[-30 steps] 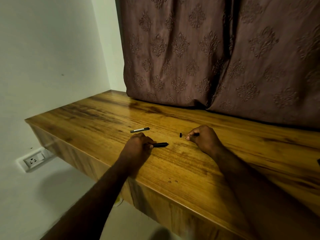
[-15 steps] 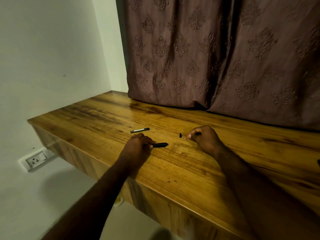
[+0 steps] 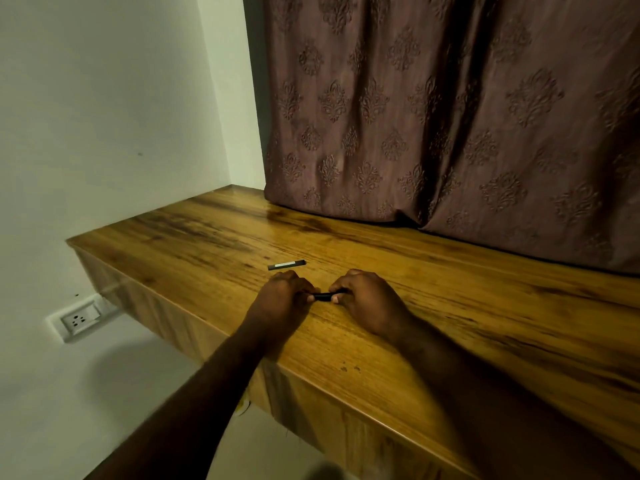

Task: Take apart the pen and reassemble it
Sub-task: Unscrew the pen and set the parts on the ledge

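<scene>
Left hand [image 3: 282, 297], right hand [image 3: 369, 299] knuckles up, nearly touching; fingers curled, both gripping pen [image 3: 323, 297] between them; forearms angling in from below.

Wooden ledge [image 3: 485, 289] with one dark pen piece [image 3: 286, 265] flat near its middle.

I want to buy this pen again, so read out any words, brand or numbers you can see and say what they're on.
Nothing is readable.
Loose pen part: pale strip, maybe print, too blurred to read.
Barrel in left hand and right hand: no marks show.
Socket, curtain: no text.
</scene>
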### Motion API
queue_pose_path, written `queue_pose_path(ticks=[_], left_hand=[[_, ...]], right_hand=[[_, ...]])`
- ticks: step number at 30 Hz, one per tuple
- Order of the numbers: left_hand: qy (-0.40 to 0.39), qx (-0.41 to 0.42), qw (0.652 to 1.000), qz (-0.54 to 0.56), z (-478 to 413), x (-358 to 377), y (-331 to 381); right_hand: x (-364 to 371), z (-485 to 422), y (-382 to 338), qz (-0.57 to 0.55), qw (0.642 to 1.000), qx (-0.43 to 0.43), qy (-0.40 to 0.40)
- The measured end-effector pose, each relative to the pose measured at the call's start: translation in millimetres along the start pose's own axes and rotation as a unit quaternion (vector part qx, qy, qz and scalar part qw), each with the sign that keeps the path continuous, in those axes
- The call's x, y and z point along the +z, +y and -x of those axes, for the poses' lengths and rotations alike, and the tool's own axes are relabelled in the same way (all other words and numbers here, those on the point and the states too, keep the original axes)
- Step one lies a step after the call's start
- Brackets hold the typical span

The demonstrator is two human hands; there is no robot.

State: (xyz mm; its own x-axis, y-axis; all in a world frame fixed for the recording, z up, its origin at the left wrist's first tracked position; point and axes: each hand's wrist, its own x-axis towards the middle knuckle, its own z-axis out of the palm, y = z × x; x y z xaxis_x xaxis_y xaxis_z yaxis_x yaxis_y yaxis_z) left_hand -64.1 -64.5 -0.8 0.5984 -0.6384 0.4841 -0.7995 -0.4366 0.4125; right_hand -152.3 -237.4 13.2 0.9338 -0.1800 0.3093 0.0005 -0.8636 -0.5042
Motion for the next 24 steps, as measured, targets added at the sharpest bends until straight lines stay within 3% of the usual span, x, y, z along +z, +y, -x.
queue_pose_path(ticks=[10,14,17,21,24], left_hand=[[0.038,-0.080,0.996,0.029,-1,0,-2],[0.044,-0.081,0.996,0.017,0,0,0],[0.092,-0.042,0.995,0.015,2,0,8],[0.178,-0.217,0.946,0.160,0,-6,-4],[0.204,-0.305,0.915,0.164,-9,-15,-28]], right_hand=[[-13,-2,21,-0.003,0.999,0.049,0.024],[-11,-3,21,-0.002,0.999,0.042,0.029],[-13,-2,23,-0.036,0.997,0.030,0.055],[-22,1,24,-0.106,0.983,0.010,0.150],[-22,7,22,-0.153,0.976,0.012,0.153]])
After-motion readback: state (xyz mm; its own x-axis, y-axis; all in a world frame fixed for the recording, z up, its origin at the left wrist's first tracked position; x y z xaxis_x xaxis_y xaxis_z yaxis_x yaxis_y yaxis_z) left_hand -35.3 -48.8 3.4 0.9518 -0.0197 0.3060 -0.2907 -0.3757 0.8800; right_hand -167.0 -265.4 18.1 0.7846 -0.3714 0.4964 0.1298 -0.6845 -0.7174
